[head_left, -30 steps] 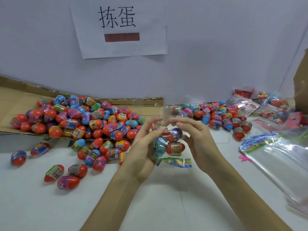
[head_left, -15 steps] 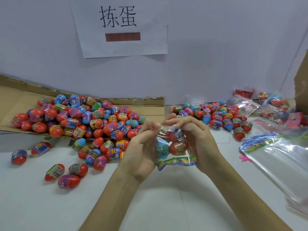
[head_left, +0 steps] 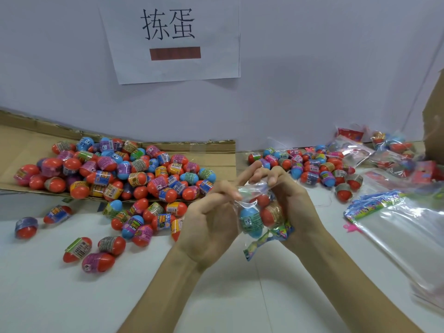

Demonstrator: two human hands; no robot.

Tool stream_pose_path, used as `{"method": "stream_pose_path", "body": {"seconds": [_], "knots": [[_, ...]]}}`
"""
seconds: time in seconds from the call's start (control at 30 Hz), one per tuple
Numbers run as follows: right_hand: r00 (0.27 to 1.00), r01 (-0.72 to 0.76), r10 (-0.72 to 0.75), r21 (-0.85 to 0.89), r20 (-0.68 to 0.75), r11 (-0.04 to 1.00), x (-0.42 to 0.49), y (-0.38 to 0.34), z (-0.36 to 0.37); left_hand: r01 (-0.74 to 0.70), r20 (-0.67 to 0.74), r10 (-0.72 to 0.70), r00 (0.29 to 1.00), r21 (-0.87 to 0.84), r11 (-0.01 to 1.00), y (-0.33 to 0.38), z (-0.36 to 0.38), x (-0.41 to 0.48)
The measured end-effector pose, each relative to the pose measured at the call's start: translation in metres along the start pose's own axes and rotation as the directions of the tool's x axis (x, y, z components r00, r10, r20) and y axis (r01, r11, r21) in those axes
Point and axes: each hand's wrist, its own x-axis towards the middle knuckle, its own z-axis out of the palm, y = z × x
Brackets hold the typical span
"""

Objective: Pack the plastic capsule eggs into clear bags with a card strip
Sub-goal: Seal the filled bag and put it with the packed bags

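- A flat brown cardboard sheet (head_left: 26,143) lies far left. A big heap of capsule eggs (head_left: 125,169) sits on it. They are smooth, shiny plastic in red, blue and purple, each with a paper band.
- A few loose eggs (head_left: 96,251) lie on the white table (head_left: 72,296) in front.
- A paper sign (head_left: 173,39) is on the wall above.
- The left hand (head_left: 211,222) pinches the crinkly top of a clear bag (head_left: 252,191).
- The bag is held up between both hands. Inside are a blue egg (head_left: 249,222) and red ones. A bright card strip (head_left: 266,240) is at its bottom.
- The right hand (head_left: 293,200) curls round the bag's right side and hides part of it.
- Behind it is a smaller egg heap (head_left: 312,169).
- Far right lie flat, shiny empty bags (head_left: 403,231).
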Motion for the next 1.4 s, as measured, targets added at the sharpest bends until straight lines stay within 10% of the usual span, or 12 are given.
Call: {"method": "stream_pose_path", "body": {"seconds": [0.43, 1.4], "knots": [[0.997, 0.030, -0.021, 0.121, -0.072, 0.992, 0.007, -0.005, -0.010, 0.116, -0.105, -0.085, 0.991, 0.336, 0.935, 0.007, -0.006, 0.005], [0.999, 0.014, -0.027, 0.269, 0.046, 0.963, 0.004, -0.004, -0.015, 0.040, -0.022, -0.036, 0.999, 0.214, 0.976, -0.009, -0.005, 0.003]]}}
